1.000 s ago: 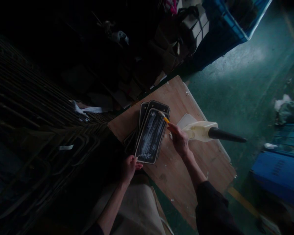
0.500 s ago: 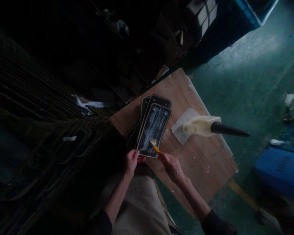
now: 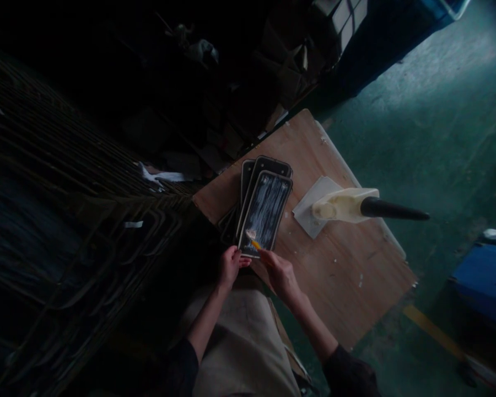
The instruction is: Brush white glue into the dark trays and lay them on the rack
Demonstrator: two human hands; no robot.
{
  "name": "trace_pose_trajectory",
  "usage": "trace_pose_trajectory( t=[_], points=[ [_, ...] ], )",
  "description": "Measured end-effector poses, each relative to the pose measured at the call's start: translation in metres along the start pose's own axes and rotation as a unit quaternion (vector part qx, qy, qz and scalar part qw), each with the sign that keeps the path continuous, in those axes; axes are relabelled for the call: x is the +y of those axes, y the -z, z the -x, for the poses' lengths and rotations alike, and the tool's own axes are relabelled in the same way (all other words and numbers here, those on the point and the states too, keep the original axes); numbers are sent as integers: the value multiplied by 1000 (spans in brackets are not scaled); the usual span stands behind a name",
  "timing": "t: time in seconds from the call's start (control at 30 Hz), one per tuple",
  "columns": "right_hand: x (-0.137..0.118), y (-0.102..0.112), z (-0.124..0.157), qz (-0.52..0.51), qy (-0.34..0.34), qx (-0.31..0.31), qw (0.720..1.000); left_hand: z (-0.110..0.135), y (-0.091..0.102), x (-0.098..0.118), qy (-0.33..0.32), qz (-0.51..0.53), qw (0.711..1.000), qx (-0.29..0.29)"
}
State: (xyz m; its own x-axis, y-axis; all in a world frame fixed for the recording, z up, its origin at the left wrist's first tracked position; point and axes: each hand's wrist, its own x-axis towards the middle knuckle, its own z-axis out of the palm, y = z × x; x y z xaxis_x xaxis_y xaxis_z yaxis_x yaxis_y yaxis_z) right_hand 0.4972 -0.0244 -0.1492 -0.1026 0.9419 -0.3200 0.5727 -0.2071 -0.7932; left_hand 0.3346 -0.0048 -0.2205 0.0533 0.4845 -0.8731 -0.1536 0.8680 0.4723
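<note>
My right hand (image 3: 280, 271) is closed round the yellow handle of a small brush (image 3: 255, 243). Its pale bristles touch the lower left of a dark rectangular panel (image 3: 267, 209) with rounded corners, streaked lengthwise with whitish paste. At the panel's near left corner, my left hand (image 3: 230, 266) grips the rim, thumb on top and fingers beneath. More dark panels (image 3: 273, 164) lie fanned under this one on a wooden board (image 3: 318, 275). To the right, a cream plastic bottle (image 3: 347, 204) with a long black nozzle lies on a pale square sheet (image 3: 312, 226).
Many similar dark panels (image 3: 119, 242) stand in rows at the left. A white scrap (image 3: 165, 175) rests near them. Boxes (image 3: 349, 22) and a blue crate (image 3: 380, 49) stand at the back; a blue bin (image 3: 485, 278) is on the green floor (image 3: 430, 138) at right.
The brush has moved toward the panel's left edge, with my right hand now closer to my left. The view has shifted slightly. My left hand keeps its hold on the panel.
</note>
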Motion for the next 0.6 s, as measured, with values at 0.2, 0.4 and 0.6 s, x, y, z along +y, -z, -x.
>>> trace_pose_trajectory(
  t=[0.2,0.4,0.6],
  points=[
    [-16,8,29,-69,-45,-72,994,5,5,-3,-12,-16,1000,-14],
    [-30,60,52,-146,-129,124,973,39,2,21,9,27,997,-69],
    [-36,112,69,-110,-140,386,905,99,-9,74,-28,40,981,-187]
  ],
)
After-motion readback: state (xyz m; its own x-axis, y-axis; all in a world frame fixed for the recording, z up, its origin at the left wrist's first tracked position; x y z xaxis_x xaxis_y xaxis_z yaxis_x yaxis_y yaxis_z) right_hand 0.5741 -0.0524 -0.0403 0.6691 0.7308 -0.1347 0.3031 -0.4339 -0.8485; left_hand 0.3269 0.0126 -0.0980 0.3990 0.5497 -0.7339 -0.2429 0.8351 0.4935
